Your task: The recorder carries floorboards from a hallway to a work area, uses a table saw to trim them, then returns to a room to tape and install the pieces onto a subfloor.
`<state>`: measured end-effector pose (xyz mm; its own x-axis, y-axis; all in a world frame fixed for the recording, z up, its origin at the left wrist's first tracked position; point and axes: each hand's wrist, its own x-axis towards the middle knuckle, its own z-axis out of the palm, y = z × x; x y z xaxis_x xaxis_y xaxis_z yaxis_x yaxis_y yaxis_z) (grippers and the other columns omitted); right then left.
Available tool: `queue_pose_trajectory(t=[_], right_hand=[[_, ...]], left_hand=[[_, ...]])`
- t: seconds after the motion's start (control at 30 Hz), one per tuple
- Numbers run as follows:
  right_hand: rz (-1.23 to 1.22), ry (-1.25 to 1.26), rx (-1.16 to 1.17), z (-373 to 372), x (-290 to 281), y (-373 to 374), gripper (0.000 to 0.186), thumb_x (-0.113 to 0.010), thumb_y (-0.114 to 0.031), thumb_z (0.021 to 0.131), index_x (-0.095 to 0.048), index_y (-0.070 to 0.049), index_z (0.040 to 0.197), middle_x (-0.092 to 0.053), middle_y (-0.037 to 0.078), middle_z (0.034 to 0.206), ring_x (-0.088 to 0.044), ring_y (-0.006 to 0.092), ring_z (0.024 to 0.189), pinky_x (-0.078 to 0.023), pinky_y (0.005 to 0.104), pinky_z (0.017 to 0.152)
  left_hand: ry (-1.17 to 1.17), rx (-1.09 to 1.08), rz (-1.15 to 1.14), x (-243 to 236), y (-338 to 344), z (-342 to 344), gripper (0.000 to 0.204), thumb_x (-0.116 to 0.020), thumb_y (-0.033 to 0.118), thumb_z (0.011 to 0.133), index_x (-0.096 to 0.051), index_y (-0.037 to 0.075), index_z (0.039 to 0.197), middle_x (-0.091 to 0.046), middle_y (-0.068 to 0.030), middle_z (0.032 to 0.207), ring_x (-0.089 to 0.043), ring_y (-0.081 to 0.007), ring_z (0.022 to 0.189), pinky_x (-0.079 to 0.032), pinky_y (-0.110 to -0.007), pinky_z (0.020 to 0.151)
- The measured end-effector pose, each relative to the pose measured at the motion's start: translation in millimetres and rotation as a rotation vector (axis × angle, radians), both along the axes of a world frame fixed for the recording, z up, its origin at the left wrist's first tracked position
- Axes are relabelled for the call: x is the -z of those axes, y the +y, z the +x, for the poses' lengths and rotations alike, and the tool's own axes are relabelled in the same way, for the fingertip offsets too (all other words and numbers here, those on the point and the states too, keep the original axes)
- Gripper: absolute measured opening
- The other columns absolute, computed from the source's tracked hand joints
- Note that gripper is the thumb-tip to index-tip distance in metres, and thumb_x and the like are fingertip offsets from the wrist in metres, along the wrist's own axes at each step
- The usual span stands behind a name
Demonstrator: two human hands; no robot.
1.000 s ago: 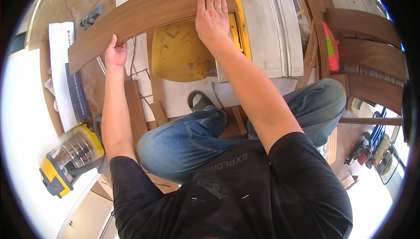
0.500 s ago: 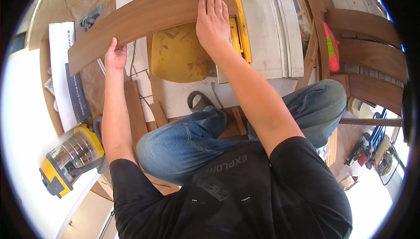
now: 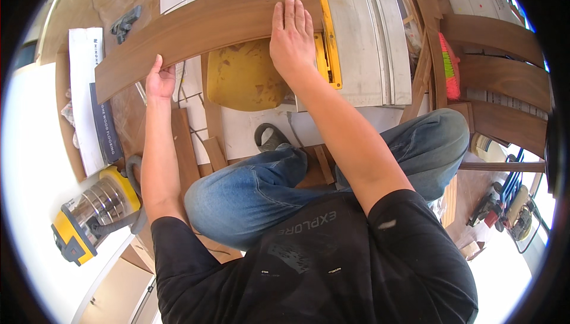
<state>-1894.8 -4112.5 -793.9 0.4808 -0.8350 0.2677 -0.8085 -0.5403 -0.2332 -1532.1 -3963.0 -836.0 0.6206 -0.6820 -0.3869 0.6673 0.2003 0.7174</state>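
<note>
1. One long brown plank [image 3: 219, 18] lies across the upper middle, its right end over the yellow-framed slot [image 3: 330, 42] at the grey metal counter [image 3: 365, 45], its left stretch reaching well out to the side.
2. It looks like wood: probably stiff, moderate in weight, and awkward mainly for its length. Its smooth face could slide easily; its thin edges and corners seem the parts most likely to chip. The bowed outline may owe much to the lens.
3. The left hand [image 3: 160, 81] holds the plank's near edge toward the free end, thumb up along the edge and fingers curled underneath, mostly hidden. That looks a sound place to carry the overhang.
4. The right hand [image 3: 294, 42] rests palm down near the other end, fingers straight and close together, pressing rather than pinching. Broad, flat contact should suit such a smooth face.
5. Just below the plank sits a rounded yellow panel [image 3: 244, 78], its surface scuffed with brown patches.
6. Farther out, similar brown boards [image 3: 502, 73] lie at the right; at the left stands a yellow-and-silver vacuum [image 3: 98, 205] with a ribbed grey hose.
</note>
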Motion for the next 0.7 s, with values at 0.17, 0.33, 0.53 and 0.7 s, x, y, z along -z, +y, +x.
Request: queue_pose_trajectory(t=[0.17, 0.33, 0.53, 0.7], right_hand=[[0.04, 0.065, -0.01, -5.0, -3.3, 8.2, 0.06, -0.043, -0.014, 0.102, -0.03, 0.003, 0.158, -0.025, 0.023, 0.167, -0.019, 0.0368, 0.157, -0.014, 0.0462, 0.129], [0.016, -0.009, -0.005, -9.2, -5.4, 16.7, 0.058, -0.047, -0.01, 0.099, -0.036, 0.002, 0.155, -0.031, 0.022, 0.164, -0.025, 0.0372, 0.155, -0.019, 0.0468, 0.128], [0.019, -0.006, -0.005, -13.5, -6.0, 27.9, 0.057, -0.045, -0.009, 0.1, -0.036, 0.002, 0.155, -0.031, 0.021, 0.164, -0.025, 0.0365, 0.155, -0.019, 0.0464, 0.128], [0.056, 0.016, -0.009, -20.8, -7.0, 35.3, 0.059, -0.045, -0.009, 0.1, -0.033, 0.002, 0.156, -0.028, 0.021, 0.166, -0.023, 0.036, 0.156, -0.017, 0.046, 0.128]], left_hand=[[-0.002, -0.011, 0.008, -0.9, 6.7, -5.2, 0.031, -0.066, 0.002, 0.098, -0.06, 0.004, 0.129, -0.068, -0.0117, 0.126, -0.067, -0.0262, 0.115, -0.059, -0.042, 0.103], [-0.001, -0.001, -0.003, -4.1, 15.3, -10.8, 0.033, -0.067, 0.002, 0.098, -0.059, 0.005, 0.13, -0.068, -0.0108, 0.127, -0.066, -0.0257, 0.117, -0.058, -0.042, 0.105], [-0.01, -0.029, 0.039, -6.9, 25.8, -18.9, 0.034, -0.066, 0.001, 0.097, -0.058, 0.005, 0.13, -0.067, -0.01, 0.129, -0.065, -0.0256, 0.118, -0.057, -0.041, 0.105], [-0.024, -0.025, 0.032, -8.8, 33.2, -29.7, 0.033, -0.066, 0.0, 0.097, -0.059, 0.005, 0.129, -0.067, -0.0104, 0.128, -0.066, -0.0259, 0.118, -0.058, -0.042, 0.104]])
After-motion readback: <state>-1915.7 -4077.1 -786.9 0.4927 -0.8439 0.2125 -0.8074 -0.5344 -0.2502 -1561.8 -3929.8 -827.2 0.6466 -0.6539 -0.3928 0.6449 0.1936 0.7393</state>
